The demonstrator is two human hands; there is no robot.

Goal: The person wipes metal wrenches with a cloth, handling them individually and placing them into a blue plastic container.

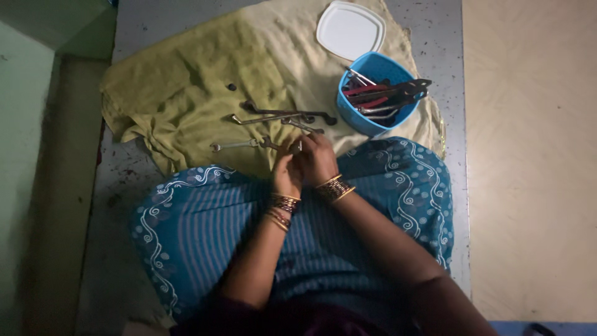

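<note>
While both hands meet over the lap, the left hand (286,174) and right hand (318,158) share a narrow grip on a small metal tool (299,147), with spanners (283,115) on the cloth (186,93) just beyond and a blue tub (367,124) to the right.

Gold bangles both wrists; blue striped garment w/ white swirl border.

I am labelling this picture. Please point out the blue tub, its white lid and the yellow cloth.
blue tub (373,124), head view, front wall
white lid (350,29), head view, centre
yellow cloth (180,87), head view, bare middle
</note>
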